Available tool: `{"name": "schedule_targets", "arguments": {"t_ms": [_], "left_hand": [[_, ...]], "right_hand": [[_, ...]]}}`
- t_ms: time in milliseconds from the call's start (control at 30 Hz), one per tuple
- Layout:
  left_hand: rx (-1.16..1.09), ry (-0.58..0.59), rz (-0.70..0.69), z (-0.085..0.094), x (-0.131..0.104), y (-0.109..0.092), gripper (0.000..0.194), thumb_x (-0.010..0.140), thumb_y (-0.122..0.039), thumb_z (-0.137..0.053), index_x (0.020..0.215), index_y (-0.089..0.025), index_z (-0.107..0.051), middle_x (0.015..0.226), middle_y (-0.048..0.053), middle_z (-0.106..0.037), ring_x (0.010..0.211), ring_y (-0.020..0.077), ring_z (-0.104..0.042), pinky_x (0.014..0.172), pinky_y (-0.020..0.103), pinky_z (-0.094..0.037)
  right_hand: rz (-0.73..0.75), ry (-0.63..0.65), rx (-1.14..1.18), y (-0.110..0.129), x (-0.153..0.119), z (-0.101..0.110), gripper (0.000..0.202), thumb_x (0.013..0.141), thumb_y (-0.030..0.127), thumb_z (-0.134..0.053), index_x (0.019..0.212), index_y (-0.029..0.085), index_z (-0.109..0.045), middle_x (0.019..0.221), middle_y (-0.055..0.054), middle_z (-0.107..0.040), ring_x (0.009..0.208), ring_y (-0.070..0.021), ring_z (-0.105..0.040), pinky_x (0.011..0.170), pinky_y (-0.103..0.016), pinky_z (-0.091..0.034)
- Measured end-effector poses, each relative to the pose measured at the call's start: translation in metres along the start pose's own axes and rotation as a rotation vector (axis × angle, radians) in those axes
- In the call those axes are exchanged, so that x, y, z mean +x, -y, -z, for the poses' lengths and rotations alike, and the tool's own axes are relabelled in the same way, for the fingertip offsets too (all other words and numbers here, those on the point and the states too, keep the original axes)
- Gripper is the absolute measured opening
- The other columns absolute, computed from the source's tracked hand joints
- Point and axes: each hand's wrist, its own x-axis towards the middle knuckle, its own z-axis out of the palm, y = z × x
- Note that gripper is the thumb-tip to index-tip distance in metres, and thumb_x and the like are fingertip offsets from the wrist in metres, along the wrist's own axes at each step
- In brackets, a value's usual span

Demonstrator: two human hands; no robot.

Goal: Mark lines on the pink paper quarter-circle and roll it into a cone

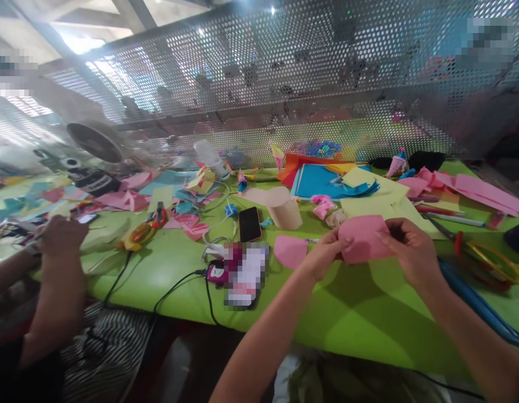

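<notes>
Between my two hands a piece of pink paper (363,239) is held up above the green table. My left hand (328,251) pinches its left edge, thumb in front. At its right edge my right hand (404,242) grips it with thumb and fingers. Another pink paper piece (289,251) with a rounded edge lies flat on the table just left of my left hand. Behind it stands a beige paper cylinder (283,208). A crumpled pink piece (322,206) sits beyond my left hand, and yellow paper sheets (379,198) lie behind the held paper.
Scissors (490,260) with red and yellow handles and a blue tool (480,305) lie right of my right arm. Phones (250,224), cables and a power bank (220,271) are left of centre. A co-worker's hands (62,235) are at far left. A perforated metal screen (259,84) rises behind.
</notes>
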Motion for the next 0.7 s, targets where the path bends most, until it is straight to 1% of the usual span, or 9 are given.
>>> {"name": "schedule_targets", "arguments": {"t_ms": [67, 100, 167, 267, 367, 467, 533, 600, 700], "left_hand": [[0.036, 0.027, -0.002, 0.000, 0.003, 0.002, 0.065, 0.063, -0.048, -0.099, 0.112, -0.015, -0.073, 0.092, 0.005, -0.070, 0.073, 0.0142, -0.065, 0.062, 0.026, -0.050], [0.057, 0.022, -0.010, 0.000, 0.004, 0.003, 0.066, 0.061, -0.047, -0.100, 0.111, -0.015, -0.072, 0.091, 0.004, -0.070, 0.071, 0.0140, -0.065, 0.058, 0.025, -0.047], [0.083, -0.017, -0.041, 0.002, 0.005, 0.003, 0.060, 0.061, -0.044, -0.099, 0.105, -0.015, -0.070, 0.087, 0.003, -0.069, 0.068, 0.0134, -0.066, 0.055, 0.023, -0.044], [0.091, -0.079, -0.084, 0.008, 0.004, -0.002, 0.041, 0.067, -0.037, -0.092, 0.093, -0.016, -0.067, 0.077, 0.001, -0.067, 0.062, 0.0112, -0.062, 0.056, 0.023, -0.043], [0.116, -0.072, -0.068, 0.016, 0.002, -0.013, 0.032, 0.067, -0.027, -0.085, 0.093, -0.017, -0.070, 0.075, -0.001, -0.064, 0.061, 0.0095, -0.059, 0.056, 0.022, -0.041], [0.180, -0.011, -0.032, 0.022, 0.000, -0.020, 0.044, 0.065, -0.022, -0.083, 0.108, -0.017, -0.075, 0.082, 0.000, -0.066, 0.064, 0.0095, -0.059, 0.055, 0.021, -0.039], [0.224, 0.030, -0.030, 0.023, -0.001, -0.022, 0.050, 0.065, -0.020, -0.083, 0.115, -0.016, -0.075, 0.086, 0.001, -0.069, 0.068, 0.0109, -0.060, 0.057, 0.021, -0.042], [0.218, 0.031, -0.056, 0.023, 0.000, -0.022, 0.054, 0.066, -0.019, -0.086, 0.118, -0.016, -0.074, 0.090, 0.003, -0.071, 0.073, 0.0125, -0.063, 0.062, 0.021, -0.046], [0.095, -0.097, -0.136, 0.019, 0.002, -0.020, 0.066, 0.067, -0.018, -0.091, 0.129, -0.017, -0.069, 0.096, 0.004, -0.074, 0.079, 0.0142, -0.067, 0.069, 0.023, -0.053]], "right_hand": [[0.040, -0.098, 0.017, 0.003, -0.002, 0.001, 0.028, 0.080, 0.043, -0.087, 0.095, 0.026, -0.070, 0.082, 0.000, -0.066, 0.071, -0.0167, -0.058, 0.062, -0.030, -0.048], [0.054, -0.104, 0.023, 0.006, -0.004, 0.002, 0.029, 0.079, 0.042, -0.088, 0.095, 0.026, -0.070, 0.082, 0.001, -0.065, 0.071, -0.0164, -0.058, 0.061, -0.029, -0.048], [0.057, 0.002, 0.059, 0.011, -0.007, 0.003, 0.028, 0.081, 0.042, -0.087, 0.097, 0.026, -0.071, 0.084, 0.000, -0.066, 0.072, -0.0168, -0.059, 0.059, -0.029, -0.048], [0.045, 0.271, 0.182, 0.018, -0.007, 0.007, 0.031, 0.095, 0.051, -0.070, 0.111, 0.025, -0.075, 0.089, -0.004, -0.070, 0.075, -0.0198, -0.064, 0.062, -0.032, -0.054], [0.043, 0.339, 0.210, 0.021, -0.003, 0.012, 0.040, 0.100, 0.045, -0.062, 0.136, 0.029, -0.070, 0.097, -0.005, -0.073, 0.081, -0.0206, -0.067, 0.070, -0.035, -0.059], [0.052, 0.400, 0.122, 0.021, 0.002, 0.017, 0.059, 0.095, 0.037, -0.070, 0.153, 0.038, -0.057, 0.108, -0.003, -0.073, 0.092, -0.0208, -0.069, 0.077, -0.035, -0.061], [0.125, 0.475, 0.032, 0.021, 0.005, 0.020, 0.054, 0.092, 0.034, -0.073, 0.145, 0.038, -0.065, 0.115, -0.004, -0.073, 0.101, -0.0228, -0.070, 0.083, -0.037, -0.061], [0.245, 0.515, -0.078, 0.021, 0.005, 0.022, 0.036, 0.089, 0.030, -0.075, 0.124, 0.035, -0.078, 0.115, -0.004, -0.074, 0.106, -0.0245, -0.070, 0.088, -0.038, -0.059], [0.414, 0.443, -0.229, 0.020, 0.004, 0.021, 0.024, 0.087, 0.021, -0.074, 0.105, 0.034, -0.081, 0.106, -0.002, -0.072, 0.103, -0.0238, -0.070, 0.089, -0.037, -0.057]]}}
